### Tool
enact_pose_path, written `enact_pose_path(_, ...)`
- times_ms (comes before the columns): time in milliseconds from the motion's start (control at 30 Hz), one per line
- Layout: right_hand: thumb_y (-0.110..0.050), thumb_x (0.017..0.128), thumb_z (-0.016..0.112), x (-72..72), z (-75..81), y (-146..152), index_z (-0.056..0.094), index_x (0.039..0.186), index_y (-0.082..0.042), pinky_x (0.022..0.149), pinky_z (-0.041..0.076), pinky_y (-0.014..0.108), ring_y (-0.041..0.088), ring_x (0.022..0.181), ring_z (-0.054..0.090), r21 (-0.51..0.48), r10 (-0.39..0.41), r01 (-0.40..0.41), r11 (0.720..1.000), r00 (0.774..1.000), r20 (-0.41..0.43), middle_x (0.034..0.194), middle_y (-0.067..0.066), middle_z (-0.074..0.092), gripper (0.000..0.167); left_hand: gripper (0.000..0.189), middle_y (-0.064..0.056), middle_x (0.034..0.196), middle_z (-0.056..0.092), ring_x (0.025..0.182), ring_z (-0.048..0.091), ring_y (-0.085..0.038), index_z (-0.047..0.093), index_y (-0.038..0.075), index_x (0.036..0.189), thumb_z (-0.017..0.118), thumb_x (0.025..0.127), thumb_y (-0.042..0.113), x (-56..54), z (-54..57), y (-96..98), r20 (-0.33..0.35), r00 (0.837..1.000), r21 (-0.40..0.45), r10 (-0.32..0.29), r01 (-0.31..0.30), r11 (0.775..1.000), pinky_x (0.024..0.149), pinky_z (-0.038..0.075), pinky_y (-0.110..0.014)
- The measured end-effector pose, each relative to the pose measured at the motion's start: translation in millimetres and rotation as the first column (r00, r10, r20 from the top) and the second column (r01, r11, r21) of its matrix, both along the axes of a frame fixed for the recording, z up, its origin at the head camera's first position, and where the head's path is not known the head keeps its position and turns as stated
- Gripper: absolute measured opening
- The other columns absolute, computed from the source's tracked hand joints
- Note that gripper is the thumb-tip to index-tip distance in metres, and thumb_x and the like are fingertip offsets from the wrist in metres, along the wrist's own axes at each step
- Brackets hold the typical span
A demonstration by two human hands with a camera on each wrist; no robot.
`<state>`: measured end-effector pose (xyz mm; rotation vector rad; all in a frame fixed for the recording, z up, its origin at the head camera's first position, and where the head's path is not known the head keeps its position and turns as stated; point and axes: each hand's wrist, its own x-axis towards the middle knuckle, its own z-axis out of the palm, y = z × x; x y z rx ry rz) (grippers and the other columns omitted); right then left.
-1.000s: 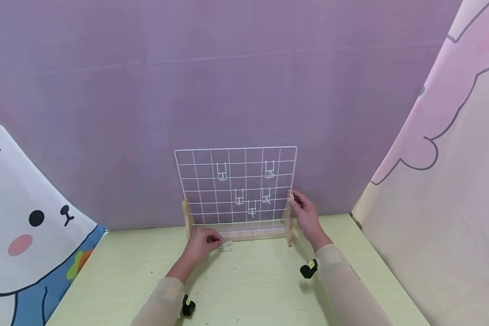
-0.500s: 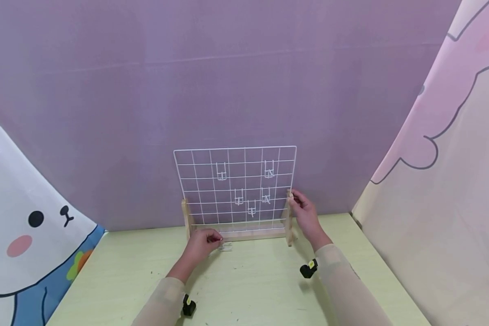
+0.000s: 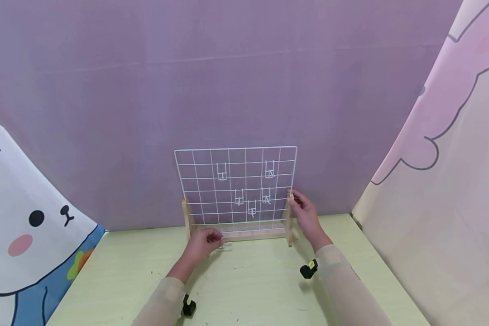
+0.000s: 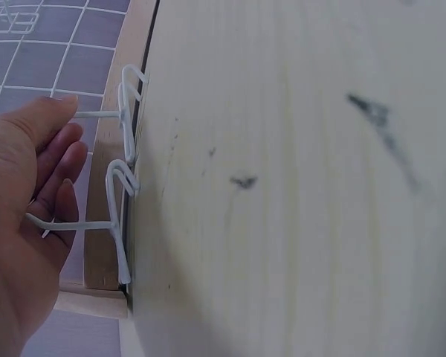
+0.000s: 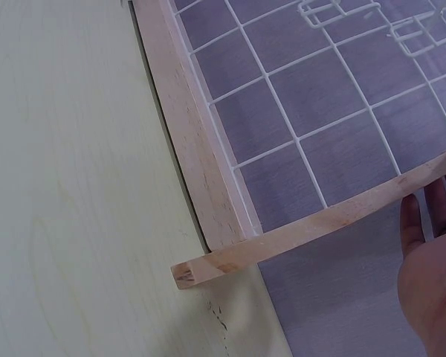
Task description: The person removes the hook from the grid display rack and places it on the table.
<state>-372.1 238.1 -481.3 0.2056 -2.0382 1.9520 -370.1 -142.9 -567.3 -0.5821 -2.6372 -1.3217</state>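
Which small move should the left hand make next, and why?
The left hand should perhaps raise the white wire hook it pinches toward the white wire grid panel, where five similar hooks hang; the right hand holds the pale wooden side post.

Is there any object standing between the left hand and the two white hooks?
Nothing visible stands between them: in the left wrist view, the stems of both white hooks reach right to the left hand.

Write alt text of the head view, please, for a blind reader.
A person's left hand holds white wire hooks in front of a white wire grid panel in a pale wooden stand, while the right hand grips the stand's right upright. Five similar hooks hang on the panel.
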Motion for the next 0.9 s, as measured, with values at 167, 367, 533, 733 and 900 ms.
enact_pose_path(167, -0.005, 0.114, 0.061, -15.5, -17.2, 4.0, 0.058, 0.154, 0.003, 0.096, 0.054, 0.016, 0.005, 0.109, 0.062, -0.016, -0.010, 0.010, 1.000, 1.000, 0.004, 0.144, 0.026, 0.062, 0.042, 0.011, 0.005, 0.091, 0.075, 0.083, 0.068, -0.011, 0.082, 0.007, 0.104, 0.086, 0.095, 0.003, 0.7, 1.3, 0.4, 0.010, 1.000, 0.008, 0.017, -0.017, 1.000, 0.073, 0.060, -0.027)
enact_pose_path(367, -0.011, 0.113, 0.064, -19.5, -24.7, 5.2, 0.062, 0.153, -0.002, 0.097, 0.054, 0.017, 0.008, 0.112, 0.063, -0.015, -0.016, 0.015, 1.000, 0.999, -0.029, 0.144, 0.026, 0.063, 0.041, 0.014, 0.004, 0.093, 0.076, 0.085, 0.069, -0.013, 0.081, 0.002, 0.109, 0.085, 0.095, 0.002, 2.2, 5.4, -0.9, 0.004, 1.000, 0.035, 0.007, -0.007, 0.999, 0.075, 0.061, -0.028)
enact_pose_path(533, -0.012, 0.113, 0.065, -18.9, -24.9, 4.8, 0.062, 0.152, -0.002, 0.097, 0.054, 0.017, 0.009, 0.113, 0.062, -0.019, -0.009, 0.008, 1.000, 0.999, -0.042, 0.144, 0.026, 0.063, 0.040, 0.012, 0.006, 0.094, 0.076, 0.086, 0.069, -0.013, 0.081, 0.005, 0.110, 0.083, 0.098, 0.005, 2.7, 10.2, -2.1, 0.005, 0.999, 0.058, 0.035, -0.036, 0.998, 0.076, 0.062, -0.030)
enact_pose_path(733, -0.013, 0.114, 0.064, -19.3, -25.3, 6.1, 0.061, 0.154, -0.003, 0.099, 0.054, 0.017, 0.012, 0.115, 0.061, -0.014, -0.004, 0.004, 1.000, 1.000, -0.028, 0.145, 0.025, 0.061, 0.041, 0.003, 0.007, 0.095, 0.075, 0.089, 0.068, -0.012, 0.080, 0.011, 0.105, 0.079, 0.103, 0.011, 4.5, 23.6, -1.4, -0.035, 0.996, 0.065, 0.088, -0.086, 0.994, 0.080, 0.061, -0.032)
enact_pose_path(900, -0.012, 0.114, 0.064, -19.0, -24.8, 6.1, 0.061, 0.154, -0.003, 0.098, 0.054, 0.017, 0.013, 0.115, 0.061, -0.021, -0.004, 0.003, 1.000, 1.000, -0.026, 0.145, 0.026, 0.061, 0.042, 0.003, 0.005, 0.094, 0.073, 0.089, 0.067, -0.014, 0.080, 0.012, 0.102, 0.078, 0.103, 0.009, 4.2, 38.9, 1.5, -0.077, 0.989, 0.103, 0.123, -0.115, 0.988, 0.080, 0.060, -0.032)
